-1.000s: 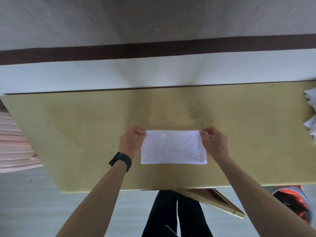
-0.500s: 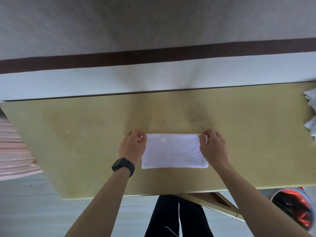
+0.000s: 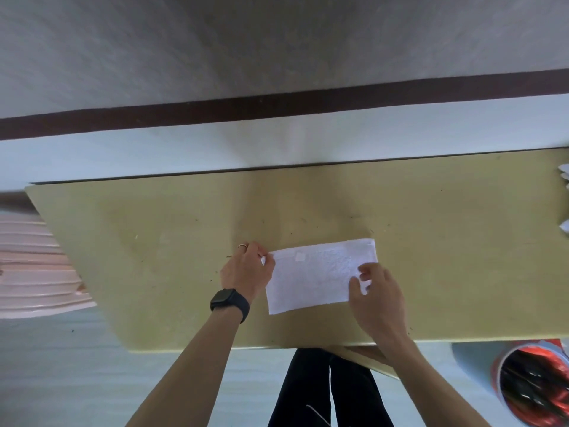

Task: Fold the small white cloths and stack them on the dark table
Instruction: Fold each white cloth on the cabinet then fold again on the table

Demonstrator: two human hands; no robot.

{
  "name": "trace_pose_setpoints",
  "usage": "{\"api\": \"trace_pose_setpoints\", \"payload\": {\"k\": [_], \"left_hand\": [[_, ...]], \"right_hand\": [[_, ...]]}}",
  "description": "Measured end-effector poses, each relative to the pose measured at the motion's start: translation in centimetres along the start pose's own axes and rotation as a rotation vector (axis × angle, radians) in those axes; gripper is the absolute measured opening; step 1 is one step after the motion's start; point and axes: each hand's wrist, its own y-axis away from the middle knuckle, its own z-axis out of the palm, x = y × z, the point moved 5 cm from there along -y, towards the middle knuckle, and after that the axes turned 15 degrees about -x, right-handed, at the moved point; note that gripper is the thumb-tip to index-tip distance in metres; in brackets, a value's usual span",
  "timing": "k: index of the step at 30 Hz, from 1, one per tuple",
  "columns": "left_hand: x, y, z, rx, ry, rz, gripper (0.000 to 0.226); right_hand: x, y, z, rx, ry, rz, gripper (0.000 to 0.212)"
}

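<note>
A small white cloth [image 3: 314, 272], folded into a long rectangle, lies flat on the olive-yellow table [image 3: 154, 241] near its front edge, slightly skewed. My left hand [image 3: 246, 269], with a black watch on the wrist, pinches the cloth's far left corner. My right hand [image 3: 378, 297] is over the cloth's near right corner, fingers loosely curved and thumb apart, with white cloth showing between them. That corner is hidden under the hand. The far right corner lies free on the table.
More white cloths [image 3: 565, 180] poke in at the table's right edge. A pink ribbed stack [image 3: 37, 266] stands left of the table. A red bin [image 3: 532, 383] sits on the floor at the lower right. My legs in black trousers stand at the table's front edge.
My right hand has let go of the cloth's far right corner and moved back to its near right corner. The cloth has turned slightly. My left hand keeps its pinch.
</note>
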Motion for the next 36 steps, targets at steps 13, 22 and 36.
{"api": "trace_pose_setpoints", "payload": {"k": [13, 22, 36], "left_hand": [[0.6, 7.3, 7.2, 0.003, -0.152, -0.067, 0.030], [0.1, 8.6, 8.8, 0.230, -0.458, 0.691, 0.053], [-1.4, 11.6, 12.7, 0.212, -0.541, 0.950, 0.038]], "right_hand": [[-4.2, -6.7, 2.3, -0.183, 0.719, -0.424, 0.058], [3.1, 1.3, 3.5, -0.116, 0.655, -0.681, 0.072], [7.7, 5.6, 6.4, -0.026, 0.698, -0.852, 0.030]]}}
